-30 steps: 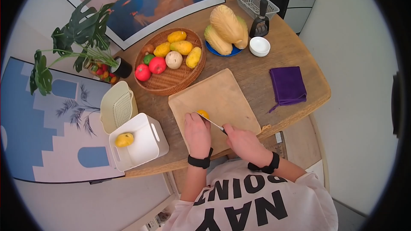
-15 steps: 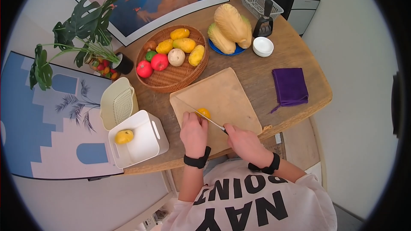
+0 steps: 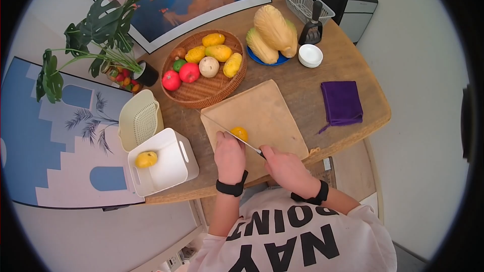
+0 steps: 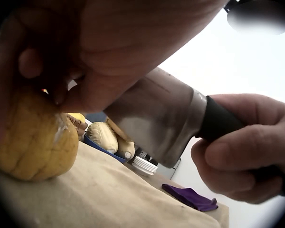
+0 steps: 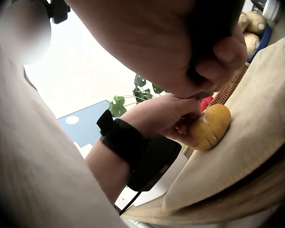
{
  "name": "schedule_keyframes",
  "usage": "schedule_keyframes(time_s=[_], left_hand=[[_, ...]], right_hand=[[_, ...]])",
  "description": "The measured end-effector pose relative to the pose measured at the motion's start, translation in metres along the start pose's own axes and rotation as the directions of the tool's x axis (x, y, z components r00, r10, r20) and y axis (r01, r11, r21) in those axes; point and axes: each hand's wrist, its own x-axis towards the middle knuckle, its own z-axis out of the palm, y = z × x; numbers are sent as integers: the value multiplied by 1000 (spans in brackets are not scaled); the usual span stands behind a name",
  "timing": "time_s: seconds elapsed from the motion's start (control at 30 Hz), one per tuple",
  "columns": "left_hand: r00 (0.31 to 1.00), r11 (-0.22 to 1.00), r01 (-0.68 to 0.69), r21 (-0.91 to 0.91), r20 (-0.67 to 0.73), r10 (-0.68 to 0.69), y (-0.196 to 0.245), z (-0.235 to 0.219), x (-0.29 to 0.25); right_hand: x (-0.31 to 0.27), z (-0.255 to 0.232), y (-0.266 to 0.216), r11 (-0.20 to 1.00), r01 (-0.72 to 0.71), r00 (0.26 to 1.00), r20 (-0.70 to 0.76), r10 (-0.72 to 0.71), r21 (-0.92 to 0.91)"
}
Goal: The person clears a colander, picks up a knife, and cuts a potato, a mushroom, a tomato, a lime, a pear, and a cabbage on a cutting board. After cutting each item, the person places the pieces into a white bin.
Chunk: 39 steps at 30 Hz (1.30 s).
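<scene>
A yellow potato [image 3: 240, 133] with several dark slits across its skin lies on the tan cutting board [image 3: 272, 116]. My left hand [image 3: 230, 157] grips it from the near left side, fingertips bent against its skin. In the right hand [image 3: 288, 170] I hold a kitchen knife [image 4: 156, 118] by its black handle. Its broad metal blade slants over the potato, close by the left fingers. Part of the blade hides behind the left hand in the left wrist view. The slits [image 5: 212, 137] show best in the right wrist view.
A white bin [image 3: 166, 166] holding another yellow potato [image 3: 146, 159] stands left of the board, beside a cream strainer basket [image 3: 138, 121]. Behind sits a wicker basket [image 3: 201, 93] of produce. Cabbages [image 3: 275, 30], white bowls [image 3: 310, 55] and a purple cloth [image 3: 342, 102] lie farther right.
The left hand has shifted slightly on the potato, and more of the potato shows now. The blade stays over it, its angle slightly changed. The whole head view has shifted a little.
</scene>
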Motion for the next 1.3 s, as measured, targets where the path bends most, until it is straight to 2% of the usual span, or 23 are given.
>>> schedule_keyframes(time_s=[0.17, 0.27, 0.37, 0.47, 0.57, 0.67, 0.77, 0.93, 1.03, 1.17, 1.3], left_hand=[[1000, 1000, 7, -7, -2, -7, 0, -3, 0], [1000, 1000, 17, -18, -11, -17, -2, 1, -1], [999, 999, 28, -32, -19, -28, -3, 2, -2], [999, 999, 28, -33, -27, -29, -3, 4, -3], [999, 998, 36, -52, -22, -37, -1, 0, -2], [999, 996, 38, -83, -19, -40, -4, 2, -3], [999, 993, 32, -112, -18, -34, -7, 4, -6], [997, 988, 67, -142, 40, -62, -5, -5, -6], [997, 989, 73, -129, -14, -75, -6, 1, -6], [998, 991, 51, -124, -16, -54, -7, 1, -6], [998, 989, 57, -137, -20, -60, -6, 0, -10]], right_hand=[[9, 10, 14, 991, -125, 985, 124, 118, 50], [13, 18, 35, 969, -90, 993, 98, 69, 229], [12, 18, 42, 959, -21, 999, 33, 13, 284], [10, 19, 27, 990, -121, 990, 86, 115, 74], [4, 3, 1, 996, -80, 994, 66, 82, -31], [-1, -2, -8, 1000, 20, 995, -99, -19, 13], [0, 11, 3, 999, 2, 1000, 8, -2, -42], [0, 17, 6, 1000, -28, 1000, 13, 28, -6], [0, 14, 8, 999, -22, 1000, 11, 22, 25], [0, 4, 2, 999, 3, 1000, -29, -2, 47], [1, 11, 3, 1000, 13, 1000, 4, -13, 4]])
